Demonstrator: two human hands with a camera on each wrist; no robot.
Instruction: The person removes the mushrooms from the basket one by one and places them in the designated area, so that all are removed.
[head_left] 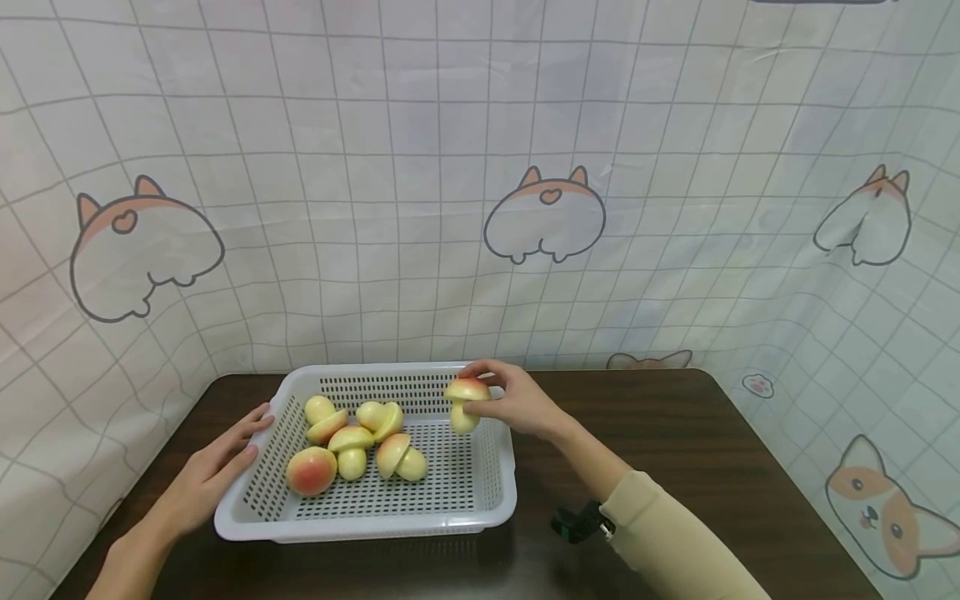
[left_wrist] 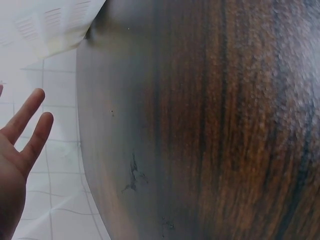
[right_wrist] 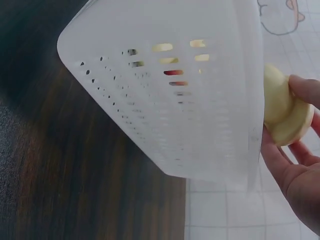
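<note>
A toy mushroom [head_left: 467, 389] with a reddish-yellow cap and pale stem is pinched in my right hand [head_left: 527, 407], over the right end of a white plastic basket [head_left: 375, 527]. In the right wrist view, the mushroom [right_wrist: 280, 105] shows beyond the basket rim, between thumb and fingers. My left hand [head_left: 210, 475] rests with loosely spread fingers at the basket's left rim. Its fingers also look extended in the left wrist view. Inside the basket, several similar mushrooms [head_left: 352, 450] are grouped toward the left, one with its red cap [head_left: 311, 471] facing up.
The basket stands on a dark wood-grain table [head_left: 630, 450]. A white gridded cloth [head_left: 420, 275] with cartoon dogs hangs behind and beside the table. A black device [head_left: 576, 525] is beside the right sleeve [head_left: 667, 525].
</note>
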